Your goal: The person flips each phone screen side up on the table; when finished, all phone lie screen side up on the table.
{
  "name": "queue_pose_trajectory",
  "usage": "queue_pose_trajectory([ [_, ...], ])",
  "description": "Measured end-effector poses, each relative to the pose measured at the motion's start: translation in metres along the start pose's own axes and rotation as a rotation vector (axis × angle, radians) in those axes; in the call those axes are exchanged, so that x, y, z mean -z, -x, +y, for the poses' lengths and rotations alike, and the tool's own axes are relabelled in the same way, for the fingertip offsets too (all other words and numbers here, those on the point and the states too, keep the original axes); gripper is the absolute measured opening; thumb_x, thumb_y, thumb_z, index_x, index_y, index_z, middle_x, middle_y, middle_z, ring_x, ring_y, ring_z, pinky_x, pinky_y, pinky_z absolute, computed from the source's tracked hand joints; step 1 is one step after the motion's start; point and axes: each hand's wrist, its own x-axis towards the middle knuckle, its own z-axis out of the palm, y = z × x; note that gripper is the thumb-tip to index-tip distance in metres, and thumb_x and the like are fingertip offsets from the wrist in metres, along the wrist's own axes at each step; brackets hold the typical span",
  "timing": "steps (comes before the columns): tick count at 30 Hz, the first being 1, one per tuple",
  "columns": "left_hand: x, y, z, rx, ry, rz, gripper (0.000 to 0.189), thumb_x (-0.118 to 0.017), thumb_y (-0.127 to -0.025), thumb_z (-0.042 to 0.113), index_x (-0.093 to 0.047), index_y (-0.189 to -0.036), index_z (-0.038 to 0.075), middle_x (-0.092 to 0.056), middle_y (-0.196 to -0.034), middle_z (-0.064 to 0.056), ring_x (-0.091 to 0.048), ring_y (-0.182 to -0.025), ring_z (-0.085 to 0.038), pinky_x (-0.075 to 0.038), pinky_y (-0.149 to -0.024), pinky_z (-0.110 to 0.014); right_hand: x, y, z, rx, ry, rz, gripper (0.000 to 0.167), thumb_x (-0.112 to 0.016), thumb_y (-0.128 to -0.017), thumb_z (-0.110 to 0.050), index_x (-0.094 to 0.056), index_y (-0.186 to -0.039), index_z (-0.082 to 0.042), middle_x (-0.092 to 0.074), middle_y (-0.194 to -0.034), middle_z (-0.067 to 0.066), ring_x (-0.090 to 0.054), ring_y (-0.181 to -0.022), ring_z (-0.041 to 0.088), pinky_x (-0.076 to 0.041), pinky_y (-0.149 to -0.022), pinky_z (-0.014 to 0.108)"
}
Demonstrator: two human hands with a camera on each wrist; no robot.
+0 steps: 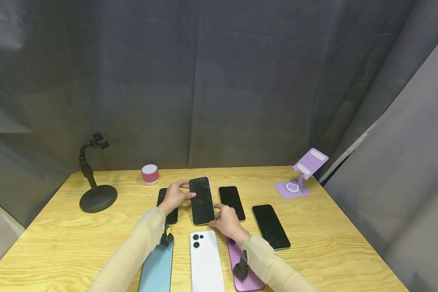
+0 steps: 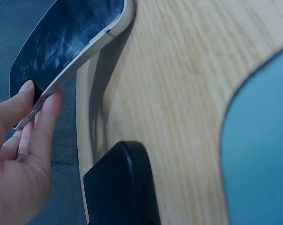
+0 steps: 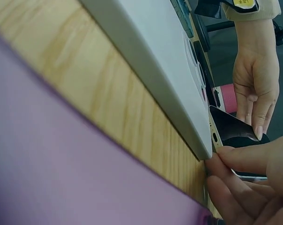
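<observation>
Both hands hold a phone [image 1: 201,200] with a black, smudged screen and a pale edge, screen facing up and tilted. My left hand [image 1: 176,196] pinches its left edge, thumb on the screen and fingers behind. In the left wrist view the phone [image 2: 62,42] is raised off the wooden table, its shadow beneath. At the lower right corner, my right hand [image 1: 227,220] grips the phone between thumb and fingers; the right wrist view shows the fingertips [image 3: 226,152] by its charging port end. A white phone [image 1: 206,263], camera side up, lies just in front.
A black phone [image 1: 172,217] lies partly under the left hand, with a light blue phone [image 1: 157,269] nearer. Two black-screened phones [image 1: 231,200] [image 1: 271,225] and a purple phone [image 1: 253,282] lie rightward. Behind stand a black stand [image 1: 98,198], a pink cylinder [image 1: 150,175] and a purple stand [image 1: 310,163].
</observation>
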Motion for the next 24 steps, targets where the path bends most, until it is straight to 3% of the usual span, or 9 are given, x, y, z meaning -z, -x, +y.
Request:
queue_pose_trajectory([
  [6, -0.0010, -0.0007, 0.0000, -0.013, -0.008, 0.012, 0.061, -0.073, -0.080, -0.004, -0.047, -0.135, -0.006, -0.055, -0.123, -0.025, -0.068, -0.082, -0.019, -0.060, -0.073, -0.043, -0.0014, -0.0016, 0.0018, 0.022, 0.084, 0.053, 0.061, -0.082, -0.070, -0.002, -0.056, -0.124, 0.010, -0.066, -0.065, 0.003, -0.053, -0.055, 0.006, -0.045, -0.054, 0.020],
  [9, -0.0012, -0.0010, -0.0004, -0.018, -0.015, 0.015, 0.060, -0.073, -0.080, -0.004, -0.049, -0.134, -0.005, -0.056, -0.122, -0.025, -0.068, -0.083, -0.019, -0.060, -0.072, -0.042, -0.0024, -0.0023, 0.0019, 0.035, 0.089, 0.058, 0.061, -0.082, -0.070, -0.002, -0.057, -0.123, 0.012, -0.058, -0.056, -0.002, -0.044, -0.047, 0.004, -0.038, -0.047, 0.018],
  [12, -0.0014, -0.0008, 0.0002, -0.021, -0.013, 0.011, 0.059, -0.073, -0.080, -0.004, -0.049, -0.134, -0.005, -0.055, -0.122, -0.025, -0.068, -0.082, -0.018, -0.060, -0.071, -0.041, -0.0030, -0.0026, 0.0021, 0.052, 0.101, 0.062, 0.058, -0.082, -0.070, -0.001, -0.058, -0.120, 0.014, -0.051, -0.053, -0.003, -0.038, -0.046, 0.004, -0.037, -0.048, 0.019],
  [17, -0.0006, -0.0001, 0.0013, -0.020, -0.017, -0.012, 0.060, -0.072, -0.081, -0.004, -0.047, -0.137, -0.004, -0.054, -0.124, -0.025, -0.067, -0.081, -0.016, -0.060, -0.071, -0.040, -0.0034, -0.0029, 0.0025, 0.063, 0.130, 0.079, 0.052, -0.082, -0.069, -0.001, -0.062, -0.113, 0.016, -0.057, -0.061, 0.001, -0.047, -0.057, 0.007, -0.047, -0.060, 0.023],
  [24, -0.0023, -0.0018, -0.0005, -0.031, -0.029, -0.015, 0.060, -0.071, -0.081, -0.005, -0.047, -0.136, -0.006, -0.054, -0.123, -0.026, -0.067, -0.081, -0.016, -0.060, -0.070, -0.039, -0.0038, -0.0032, 0.0014, 0.028, 0.163, 0.094, 0.053, -0.084, -0.067, -0.002, -0.064, -0.113, 0.013, -0.062, -0.068, 0.003, -0.051, -0.060, 0.008, -0.048, -0.058, 0.023],
])
